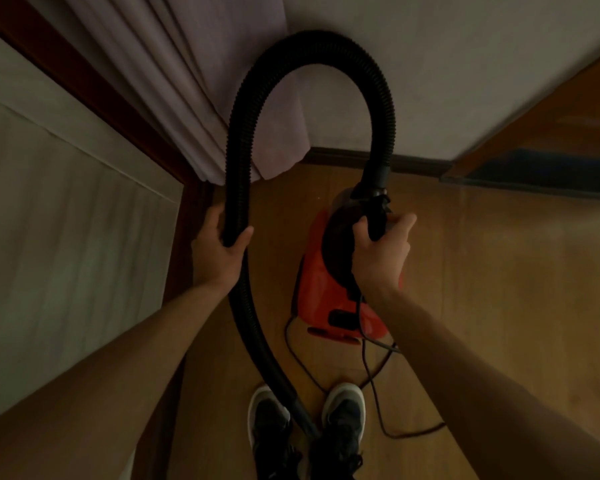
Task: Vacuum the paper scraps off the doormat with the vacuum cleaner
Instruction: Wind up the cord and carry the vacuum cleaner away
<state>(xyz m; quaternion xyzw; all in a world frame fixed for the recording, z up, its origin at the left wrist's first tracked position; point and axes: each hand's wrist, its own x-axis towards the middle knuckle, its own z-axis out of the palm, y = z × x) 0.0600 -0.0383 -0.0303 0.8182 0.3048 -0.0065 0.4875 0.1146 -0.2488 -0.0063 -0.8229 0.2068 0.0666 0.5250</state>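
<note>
A red canister vacuum cleaner (329, 289) is upright above the wooden floor, in front of my feet. Its black ribbed hose (312, 50) arches up from the top of the body and comes down on the left, ending between my shoes. My left hand (219, 247) is wrapped around the hose's left run. My right hand (381, 251) grips the black handle (378, 216) at the top of the vacuum. No doormat or paper scraps are in view.
A thin black power cord (378, 403) loops on the floor by my right shoe (343, 410). A pale curtain (201, 109) hangs at the back left beside a dark wooden frame (94, 88). A white wall with baseboard (388, 159) stands ahead.
</note>
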